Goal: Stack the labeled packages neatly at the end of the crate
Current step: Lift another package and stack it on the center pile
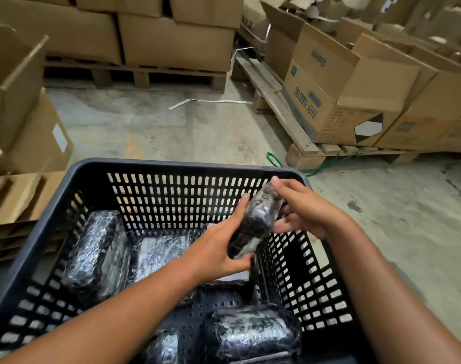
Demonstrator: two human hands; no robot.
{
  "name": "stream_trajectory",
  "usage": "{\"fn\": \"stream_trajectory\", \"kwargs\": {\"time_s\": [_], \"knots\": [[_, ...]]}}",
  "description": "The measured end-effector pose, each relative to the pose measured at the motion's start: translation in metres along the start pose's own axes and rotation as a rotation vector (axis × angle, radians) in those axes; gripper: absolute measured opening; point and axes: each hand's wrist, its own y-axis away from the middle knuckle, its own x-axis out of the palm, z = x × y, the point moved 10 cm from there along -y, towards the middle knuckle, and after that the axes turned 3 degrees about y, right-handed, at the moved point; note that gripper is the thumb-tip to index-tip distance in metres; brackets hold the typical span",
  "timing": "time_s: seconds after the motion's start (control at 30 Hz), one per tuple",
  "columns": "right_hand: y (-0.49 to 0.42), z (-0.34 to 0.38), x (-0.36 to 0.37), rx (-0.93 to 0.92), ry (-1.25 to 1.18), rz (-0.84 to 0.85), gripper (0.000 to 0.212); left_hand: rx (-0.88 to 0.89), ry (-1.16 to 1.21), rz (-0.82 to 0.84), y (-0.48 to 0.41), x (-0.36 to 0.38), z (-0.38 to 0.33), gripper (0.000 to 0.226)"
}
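The job looks partly done, judging by the crate (74,179). At 9 o'clock 1 wrapped package (98,248) lies along the left wall near the far end, with another package (161,250) flat just beside it toward the middle. At 6 o'clock 2 loose packages (253,334) lie at the near end, apparently yet to be moved.

The left hand (221,248) reaches in from 7 o'clock, palm cupped under the lower end of the held package (255,219), thumb against its side. That package is tilted, raised above the floor of the crate near the right wall, at about 3 o'clock. The right hand (300,208) comes in from 4 o'clock, fingers pinching its upper end. No label is readable.
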Motion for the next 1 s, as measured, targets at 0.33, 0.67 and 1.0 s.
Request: {"fn": "stream_trajectory", "kwargs": {"time_s": [0.33,0.67,1.0], "knots": [[-0.001,-0.004,0.014,-0.088,0.365,0.150,0.109,-0.041,0.577,-0.237,0.008,-0.062,0.017,0.088],[-0.007,-0.021,0.026,-0.110,0.502,0.209,0.140,-0.404,0.576,-0.148,0.011,-0.039,0.050,0.066],[-0.013,-0.052,0.063,-0.058,0.949,0.206,0.162,-0.565,0.210,0.166,0.030,0.002,0.095,0.156]]}}
